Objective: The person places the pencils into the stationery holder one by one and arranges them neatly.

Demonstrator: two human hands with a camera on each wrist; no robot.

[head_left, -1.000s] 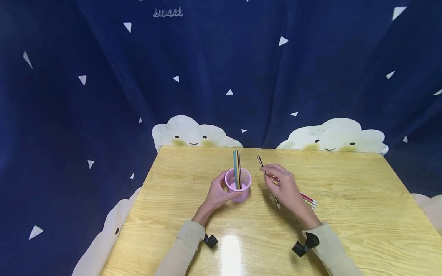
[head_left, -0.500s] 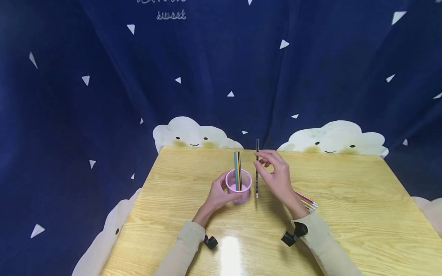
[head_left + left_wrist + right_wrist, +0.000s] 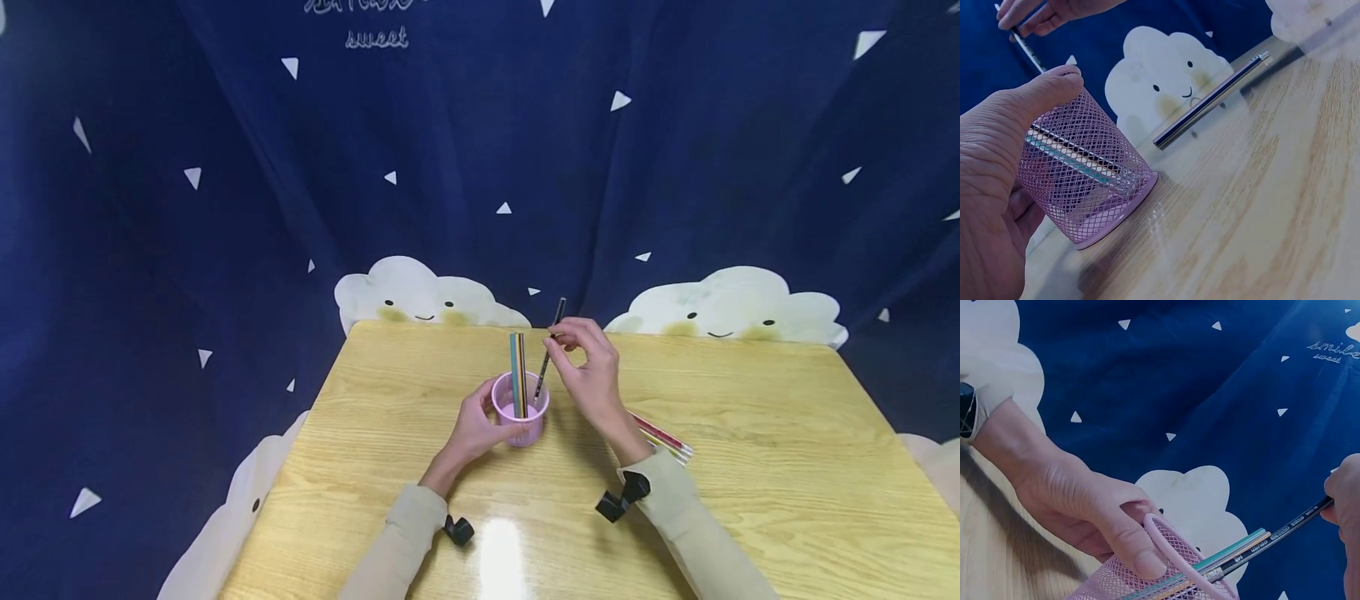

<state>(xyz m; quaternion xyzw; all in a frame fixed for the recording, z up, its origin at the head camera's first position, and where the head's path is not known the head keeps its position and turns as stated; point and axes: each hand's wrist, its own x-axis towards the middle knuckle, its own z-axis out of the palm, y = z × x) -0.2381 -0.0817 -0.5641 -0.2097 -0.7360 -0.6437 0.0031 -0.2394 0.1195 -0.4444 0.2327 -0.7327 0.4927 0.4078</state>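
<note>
Standing on a pale wood-grain table [image 3: 765,417], the pink mesh cup [image 3: 1100,169] sits in the grasp of the left hand [image 3: 474,427], thumb across the near wall and fingers around the far side. The right hand [image 3: 592,371] pinches a black pencil [image 3: 1280,534] by its upper part, thumb against fingertips. That pencil slants down to the left, its silver-banded end at the cup's mouth, near the right side of the rim; how deep it reaches I cannot tell. A few upright pencils [image 3: 518,375], teal, yellow and dark, lean inside the cup. To the right, partly behind the right wrist, loose pencils [image 3: 662,435] lie side by side, red and yellow among them, pale ends toward the near right. The tabletop has long streaks of grain and a bright patch of glare [image 3: 502,554] near the front. Behind its far edge hangs a navy curtain [image 3: 450,125] with soft folds, scattered white triangles and the word "sweet". Two smiling clouds [image 3: 405,292] are printed along the table's back edge. Beige sleeves [image 3: 401,533] cover both forearms, each with a black device [image 3: 459,531] at the wrist.
</note>
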